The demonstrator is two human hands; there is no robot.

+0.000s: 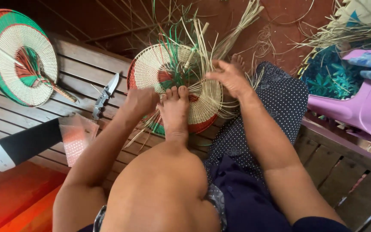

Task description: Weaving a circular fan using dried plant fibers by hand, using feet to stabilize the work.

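A round woven fan [151, 68] in cream, green and red lies on the slatted wooden bench [78, 64], pinned under my bare foot [174, 109]. Loose straw and green strips [196, 38] stick up from its middle. My left hand [140, 102] is closed at the fan's lower left rim, apparently gripping it. My right hand [228, 77] rests fingers-spread on the right side of the fan, pressing the loose strands there.
A finished fan [16, 56] with a handle lies at far left. A folding knife [105, 95] sits beside the left hand. A small plastic bag [76, 137] and a black-and-white device [18, 148] lie nearer. A purple plastic chair [357, 107] stands right.
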